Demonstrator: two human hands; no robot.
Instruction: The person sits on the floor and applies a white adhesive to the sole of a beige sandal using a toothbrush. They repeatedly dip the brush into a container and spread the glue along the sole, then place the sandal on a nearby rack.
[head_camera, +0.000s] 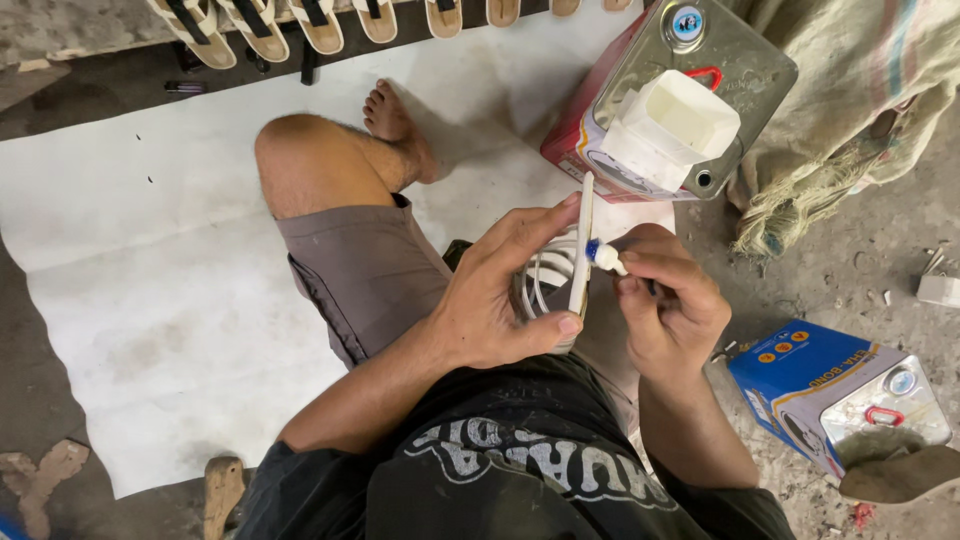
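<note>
Held edge-up between thumb and fingers of the left hand (500, 290) is a pale sandal sole (581, 245), its white straps (545, 275) looped toward the palm; that grip is closed on the sole. A small white applicator (604, 256) with a blue collar is pinched in the closed right hand (670, 300) and is pressed against the sole's edge. Both are kept above the lap, over grey shorts (360, 265). Just beyond, a metal can (700, 70) is seen lying on a white sheet (150, 250), with a white tub (675, 125) set on it. A blue can (830, 385) lies on the floor at right. More sandals (320, 22) are lined up at the top edge.
</note>
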